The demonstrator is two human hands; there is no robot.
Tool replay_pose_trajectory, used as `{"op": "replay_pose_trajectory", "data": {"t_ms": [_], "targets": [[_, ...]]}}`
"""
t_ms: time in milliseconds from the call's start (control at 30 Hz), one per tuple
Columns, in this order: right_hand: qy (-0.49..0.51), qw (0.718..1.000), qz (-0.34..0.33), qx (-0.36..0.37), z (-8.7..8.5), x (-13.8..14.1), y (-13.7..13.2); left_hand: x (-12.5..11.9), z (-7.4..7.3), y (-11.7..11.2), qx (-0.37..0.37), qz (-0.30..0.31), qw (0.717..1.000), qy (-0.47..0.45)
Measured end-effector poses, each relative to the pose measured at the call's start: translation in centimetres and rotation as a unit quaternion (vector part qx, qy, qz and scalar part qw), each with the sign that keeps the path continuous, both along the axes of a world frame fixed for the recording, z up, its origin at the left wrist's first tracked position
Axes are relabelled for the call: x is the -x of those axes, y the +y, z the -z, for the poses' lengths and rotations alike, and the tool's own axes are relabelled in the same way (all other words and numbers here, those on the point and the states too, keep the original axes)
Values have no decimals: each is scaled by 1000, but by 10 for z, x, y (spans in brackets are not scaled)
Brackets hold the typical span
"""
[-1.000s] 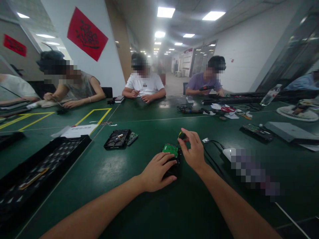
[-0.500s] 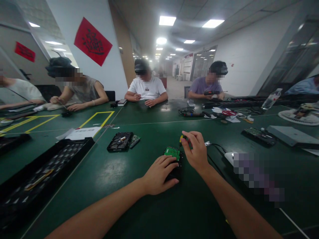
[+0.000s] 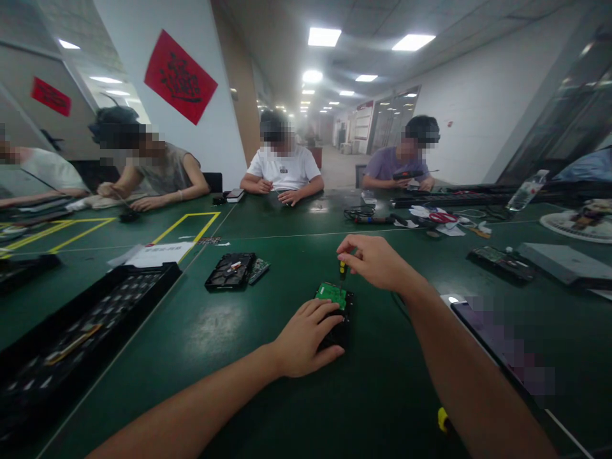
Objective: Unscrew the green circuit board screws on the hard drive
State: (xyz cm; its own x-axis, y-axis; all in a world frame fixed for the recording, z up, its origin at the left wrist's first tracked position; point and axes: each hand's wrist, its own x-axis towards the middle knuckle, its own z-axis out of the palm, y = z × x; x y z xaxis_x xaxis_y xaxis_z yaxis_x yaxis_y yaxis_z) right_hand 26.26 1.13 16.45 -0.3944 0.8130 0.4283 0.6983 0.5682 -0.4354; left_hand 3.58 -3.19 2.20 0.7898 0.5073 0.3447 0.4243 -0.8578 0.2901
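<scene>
A hard drive (image 3: 350, 309) with a green circuit board (image 3: 329, 292) lies on the table in front of me. My left hand (image 3: 306, 335) rests over its near part, fingers across the top and thumb at the near end, gripping it. Between the fingertips of my right hand (image 3: 370, 260) is a small yellow and black screwdriver (image 3: 343, 271). It stands nearly upright, with its tip down at the right part of the board. Whether the tip sits in a screw is too small to tell.
Left of the drive lie another black drive (image 3: 229, 271) and a loose circuit board (image 3: 259, 270). A long black tray (image 3: 157, 275) is further left. To the right are a dark-screened device (image 3: 492, 344), another drive (image 3: 500, 264) and a grey box (image 3: 559, 261). Several people work across the table.
My right hand has turned over the top of the screwdriver, which now stands more upright over the board. My right forearm has shifted right. My left hand stays on the hard drive.
</scene>
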Motion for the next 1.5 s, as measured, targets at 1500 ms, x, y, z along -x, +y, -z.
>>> {"op": "replay_pose_trajectory", "data": {"t_ms": [1500], "targets": [[-89, 996, 7, 17, -11, -10, -16, 1, -1, -5, 0, -21, 1000, 23]]}}
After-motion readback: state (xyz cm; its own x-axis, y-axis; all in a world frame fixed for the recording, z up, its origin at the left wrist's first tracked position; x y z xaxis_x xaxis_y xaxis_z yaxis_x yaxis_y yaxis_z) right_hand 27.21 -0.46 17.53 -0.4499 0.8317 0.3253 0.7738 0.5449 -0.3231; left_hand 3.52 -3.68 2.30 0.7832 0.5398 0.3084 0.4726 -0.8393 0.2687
